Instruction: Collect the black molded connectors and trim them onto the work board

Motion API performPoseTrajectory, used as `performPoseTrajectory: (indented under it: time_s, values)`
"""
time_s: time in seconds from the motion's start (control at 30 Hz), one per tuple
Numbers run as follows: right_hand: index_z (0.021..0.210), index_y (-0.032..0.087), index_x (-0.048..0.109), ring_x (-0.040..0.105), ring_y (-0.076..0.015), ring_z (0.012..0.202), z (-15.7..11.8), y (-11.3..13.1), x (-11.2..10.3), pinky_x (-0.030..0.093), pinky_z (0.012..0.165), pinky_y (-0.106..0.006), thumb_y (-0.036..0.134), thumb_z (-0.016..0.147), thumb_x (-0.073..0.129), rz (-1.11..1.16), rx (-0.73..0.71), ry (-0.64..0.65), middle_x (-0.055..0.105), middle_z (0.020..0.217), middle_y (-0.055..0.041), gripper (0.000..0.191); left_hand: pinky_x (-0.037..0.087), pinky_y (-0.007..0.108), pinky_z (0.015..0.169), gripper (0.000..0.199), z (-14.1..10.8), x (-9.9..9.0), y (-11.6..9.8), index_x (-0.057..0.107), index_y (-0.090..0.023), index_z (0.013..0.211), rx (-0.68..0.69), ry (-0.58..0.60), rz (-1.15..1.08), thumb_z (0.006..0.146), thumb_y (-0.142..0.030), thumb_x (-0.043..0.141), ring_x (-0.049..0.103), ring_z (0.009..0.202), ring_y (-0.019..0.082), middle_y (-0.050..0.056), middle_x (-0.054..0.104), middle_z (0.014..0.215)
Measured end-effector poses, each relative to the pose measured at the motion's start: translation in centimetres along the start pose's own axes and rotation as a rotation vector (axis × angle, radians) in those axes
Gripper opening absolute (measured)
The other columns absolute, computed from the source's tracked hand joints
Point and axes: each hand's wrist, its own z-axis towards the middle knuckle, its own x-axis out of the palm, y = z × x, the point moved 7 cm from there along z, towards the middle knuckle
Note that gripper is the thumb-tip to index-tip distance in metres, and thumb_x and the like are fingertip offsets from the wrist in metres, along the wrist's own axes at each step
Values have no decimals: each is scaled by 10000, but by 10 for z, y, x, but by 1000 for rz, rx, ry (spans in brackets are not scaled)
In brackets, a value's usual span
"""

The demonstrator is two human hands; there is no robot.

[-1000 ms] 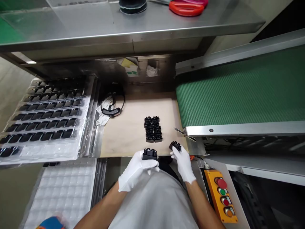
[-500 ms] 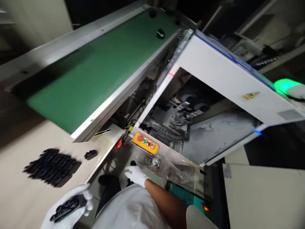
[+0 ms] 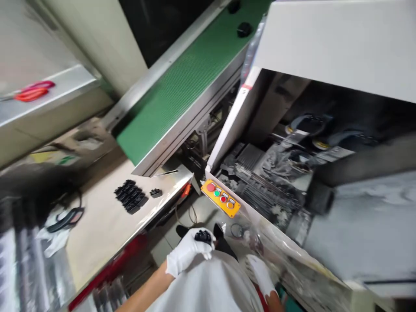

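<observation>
My left hand (image 3: 186, 251), in a white glove, is closed around a small black moulded part (image 3: 203, 236) with round bumps on top. It is in front of my body, above the floor. My right hand (image 3: 260, 273), also gloved in white, hangs low at my right beside the clear plastic sheeting (image 3: 286, 277) under the machine. Blur hides its fingers, and I cannot make out anything in it. Left of my hands, a cluster of similar black parts (image 3: 130, 197) lies on the beige table (image 3: 100, 225), with a single part (image 3: 156, 193) just beside it.
A green conveyor belt (image 3: 172, 104) carries black pieces (image 3: 243, 29) at its far end. The open white machine (image 3: 325, 39) stands at right, with a yellow button box (image 3: 221, 198) on its front edge. Red-handled scissors (image 3: 34, 92) lie on a shelf at upper left.
My view has swung. My left hand has moved from the table side to in front of my body, still holding the black part. My right hand has moved to the right.
</observation>
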Motion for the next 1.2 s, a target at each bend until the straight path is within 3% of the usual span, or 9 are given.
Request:
performPoseTrajectory:
  time_s: [0.1,0.2,0.33,0.43,0.57,0.67,0.83,0.97,1.2]
  values:
    - [643,208,635,707,-269,877,45,44,53,553,872,-370,197,692,679,37,-99,195,720,778,-66,66,470,252,545,255,-15,7,7,676,-103,786,72,-109,-32,532,-111,693,647,601,169,76,691,770]
    - [765,231,666,698,-243,961,77,125,127,540,866,-324,284,725,638,80,-234,329,738,850,-36,72,451,242,543,211,-34,-4,12,664,-119,747,178,-304,-115,547,-132,731,629,602,155,50,664,722]
    - [959,201,626,667,-197,1004,101,224,200,523,848,-265,360,800,541,117,-320,322,724,990,-63,241,441,254,505,364,-63,-35,22,651,-145,765,321,-538,-352,498,-273,863,583,506,136,33,650,668]
    - [957,186,579,662,-251,942,110,257,225,542,782,-330,378,812,484,101,-276,231,698,936,-98,258,447,249,512,434,-94,-57,32,673,-133,835,403,-664,-462,487,-286,883,606,514,138,59,682,733]
    - [1153,132,503,640,-299,1010,97,263,221,544,735,-363,423,837,410,133,-292,111,630,1137,-183,439,453,237,560,382,-126,-82,41,677,-140,893,512,-750,-530,552,-210,834,630,587,135,47,680,771]
    - [1275,119,454,653,-242,929,69,253,187,545,702,-328,501,844,391,200,-385,87,593,1222,-180,578,469,260,597,316,-126,-115,49,661,-146,871,515,-800,-419,583,-184,786,631,637,150,47,680,794]
    - [961,192,648,641,-224,811,-8,235,124,500,688,-304,523,710,654,-86,-762,353,705,933,-84,416,506,286,852,255,-90,-191,59,679,-126,936,302,-946,296,689,-74,645,654,896,191,75,720,951]
    - [679,219,593,537,-161,570,-56,202,132,352,555,-271,257,755,550,-703,-650,636,619,606,1,95,480,281,920,330,-44,-228,56,720,-136,951,202,-790,672,709,16,556,646,942,190,69,729,998]
    - [644,211,621,578,-194,595,-51,223,166,315,560,-300,183,740,543,-872,-499,459,667,649,-73,127,467,288,960,366,-6,-243,66,738,-192,1014,144,-700,827,729,-17,590,648,982,203,54,733,1057]
